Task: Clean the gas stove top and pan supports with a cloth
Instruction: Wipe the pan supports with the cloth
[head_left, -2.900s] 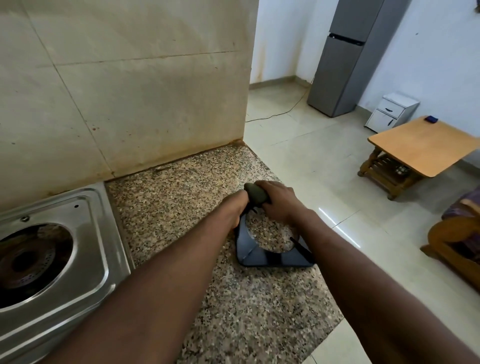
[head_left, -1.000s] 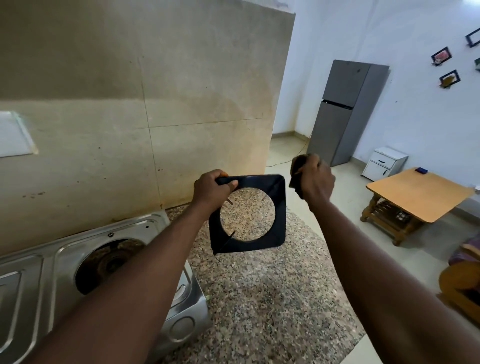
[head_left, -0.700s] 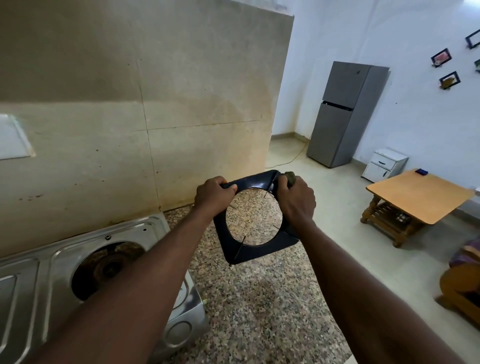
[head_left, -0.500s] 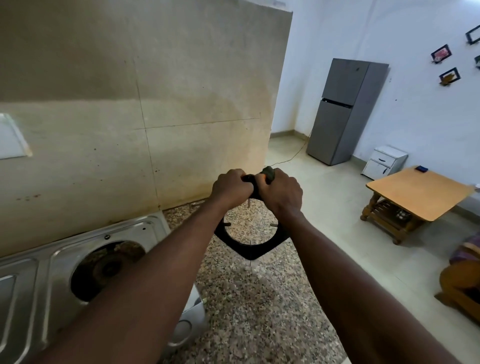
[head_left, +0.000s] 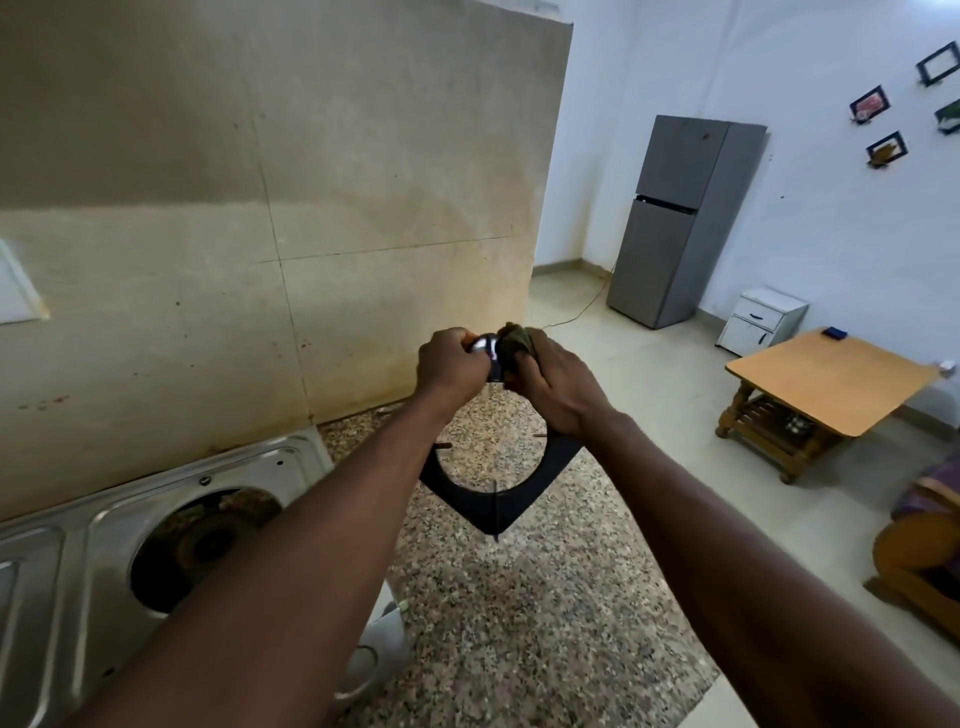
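Above granite counter (head_left: 519, 649), right of stove top (head_left: 67, 561): hold pan support (head_left: 493, 501) in the air, one corner down. Grip top corner in left hand (head_left: 452, 366), fingers curled round the frame. Rub just beside it with cloth (head_left: 517, 338) bunched in right hand (head_left: 558, 389), fingers curled round it. Turn frame side by side; wipe each prong singly. Mind bare burner well (head_left: 202, 540) at left; expect snagging on prongs.

Both arms are stretched forward, with the hands held close together. The left hand (head_left: 451, 366) is curled round the top corner of the pan support (head_left: 511, 499). Just beside it, the cloth (head_left: 517, 339) is bunched in the right hand (head_left: 560, 391).
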